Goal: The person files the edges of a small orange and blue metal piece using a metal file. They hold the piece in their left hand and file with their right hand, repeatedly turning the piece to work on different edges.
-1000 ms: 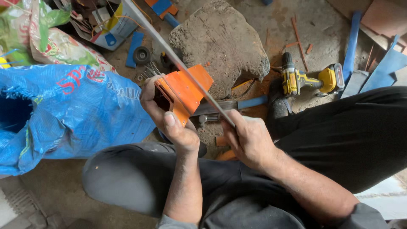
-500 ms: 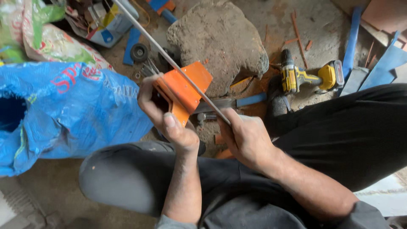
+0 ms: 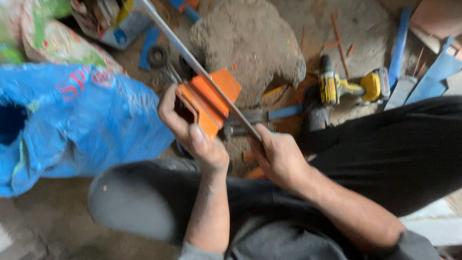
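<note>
Both hands grip orange bracket (image 3: 208, 102) and metal rod (image 3: 192, 60).

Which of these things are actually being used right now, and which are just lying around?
In use: orange bracket gripped by left hand; long metal strip held by right hand.

Lying about: yellow cordless drill, blue sack, large stone, blue strips.

Blue sack (image 3: 72, 125) left, stone (image 3: 250, 43) ahead, drill (image 3: 349, 86) right.
</note>
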